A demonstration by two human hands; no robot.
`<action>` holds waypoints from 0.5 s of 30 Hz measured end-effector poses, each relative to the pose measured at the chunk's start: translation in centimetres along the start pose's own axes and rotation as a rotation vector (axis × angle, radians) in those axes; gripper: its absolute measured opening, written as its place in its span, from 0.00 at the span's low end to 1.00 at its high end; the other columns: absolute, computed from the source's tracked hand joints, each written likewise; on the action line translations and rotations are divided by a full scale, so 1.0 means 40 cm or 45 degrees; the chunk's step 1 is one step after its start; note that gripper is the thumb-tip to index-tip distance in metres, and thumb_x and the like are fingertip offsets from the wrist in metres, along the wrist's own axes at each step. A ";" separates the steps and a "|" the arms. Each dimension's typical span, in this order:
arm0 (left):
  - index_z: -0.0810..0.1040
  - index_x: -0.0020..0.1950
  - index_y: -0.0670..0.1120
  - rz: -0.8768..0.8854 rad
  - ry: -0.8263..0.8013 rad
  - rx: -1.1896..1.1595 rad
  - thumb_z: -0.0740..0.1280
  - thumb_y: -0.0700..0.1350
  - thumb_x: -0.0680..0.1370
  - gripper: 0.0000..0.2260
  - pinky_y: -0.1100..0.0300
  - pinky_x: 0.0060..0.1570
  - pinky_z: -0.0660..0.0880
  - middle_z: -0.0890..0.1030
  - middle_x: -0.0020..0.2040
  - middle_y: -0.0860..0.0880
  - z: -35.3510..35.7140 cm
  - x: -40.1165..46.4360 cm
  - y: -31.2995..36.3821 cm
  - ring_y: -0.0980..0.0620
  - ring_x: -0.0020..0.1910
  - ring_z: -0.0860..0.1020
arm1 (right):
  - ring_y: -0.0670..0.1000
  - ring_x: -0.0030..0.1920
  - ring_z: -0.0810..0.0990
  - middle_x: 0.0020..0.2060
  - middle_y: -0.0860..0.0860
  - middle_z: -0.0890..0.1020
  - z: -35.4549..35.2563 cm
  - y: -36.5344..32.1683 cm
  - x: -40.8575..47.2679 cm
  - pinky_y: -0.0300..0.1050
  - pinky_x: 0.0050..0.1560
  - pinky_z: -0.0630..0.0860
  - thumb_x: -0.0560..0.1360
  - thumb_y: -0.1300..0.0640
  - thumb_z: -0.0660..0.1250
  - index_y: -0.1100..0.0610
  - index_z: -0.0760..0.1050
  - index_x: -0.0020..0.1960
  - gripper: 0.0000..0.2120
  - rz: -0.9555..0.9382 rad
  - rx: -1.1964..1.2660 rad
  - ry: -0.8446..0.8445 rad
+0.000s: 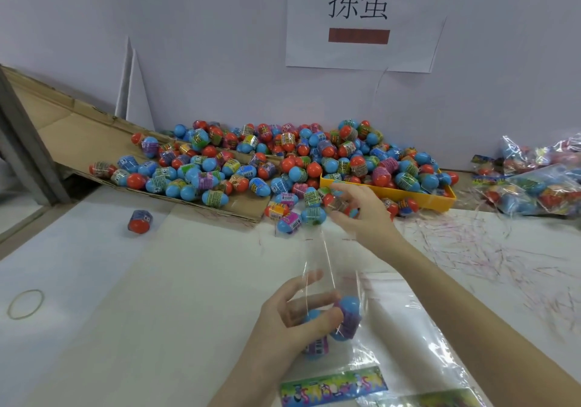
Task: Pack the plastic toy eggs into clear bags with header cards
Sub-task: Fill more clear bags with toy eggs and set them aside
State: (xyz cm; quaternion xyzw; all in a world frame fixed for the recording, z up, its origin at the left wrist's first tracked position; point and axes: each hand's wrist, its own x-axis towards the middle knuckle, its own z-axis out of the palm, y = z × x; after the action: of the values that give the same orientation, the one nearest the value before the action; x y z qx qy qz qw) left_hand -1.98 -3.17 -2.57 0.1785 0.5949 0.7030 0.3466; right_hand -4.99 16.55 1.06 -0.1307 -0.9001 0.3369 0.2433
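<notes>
White table (pixel 157 280): left hand (pixel 292 315) grips two-egg bag (pixel 339 312); right hand (pixel 361 214) pinches one egg (pixel 341 203).

The left hand (pixel 292 315) grips a clear bag (pixel 333 284) holding two eggs (pixel 347 315). The right hand (pixel 358 211) curls round an egg at the edge of the egg pile (pixel 283 161), beside a yellow tray (pixel 418 197)

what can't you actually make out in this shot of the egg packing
All in the head view:
- How many eggs are in the clear bag: the left hand covers part of it.
- Whether the right hand grips an egg: its fingers are motion-blurred.
- Print on the header card: too small, blurred.
- The packed bags: cut off by the right edge.
- The yellow tray floor: buried under eggs.
</notes>
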 end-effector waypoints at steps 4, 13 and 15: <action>0.76 0.56 0.52 0.061 0.016 0.003 0.75 0.50 0.55 0.29 0.60 0.45 0.80 0.85 0.47 0.52 0.013 0.002 0.004 0.52 0.47 0.83 | 0.47 0.47 0.79 0.46 0.45 0.80 -0.100 -0.083 -0.078 0.35 0.43 0.75 0.69 0.63 0.70 0.47 0.75 0.48 0.13 0.082 0.591 0.026; 0.75 0.54 0.53 0.169 0.063 0.139 0.74 0.37 0.67 0.19 0.69 0.35 0.76 0.85 0.44 0.57 0.049 -0.008 0.018 0.59 0.44 0.83 | 0.43 0.46 0.74 0.43 0.38 0.80 -0.186 -0.193 -0.228 0.41 0.48 0.70 0.63 0.46 0.74 0.46 0.75 0.51 0.18 -0.464 -0.157 0.066; 0.76 0.53 0.53 0.204 0.049 0.162 0.74 0.37 0.67 0.19 0.70 0.35 0.76 0.85 0.44 0.58 0.054 -0.013 0.023 0.59 0.43 0.83 | 0.51 0.46 0.74 0.42 0.46 0.83 -0.187 -0.188 -0.229 0.48 0.46 0.66 0.62 0.49 0.72 0.52 0.80 0.48 0.16 -0.563 -0.518 0.213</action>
State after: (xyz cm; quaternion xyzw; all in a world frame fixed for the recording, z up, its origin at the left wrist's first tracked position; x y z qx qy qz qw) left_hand -0.41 -2.05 -1.11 0.2336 0.6288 0.6925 0.2655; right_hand 6.20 11.39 7.81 -0.0051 -0.9325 0.0767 0.3528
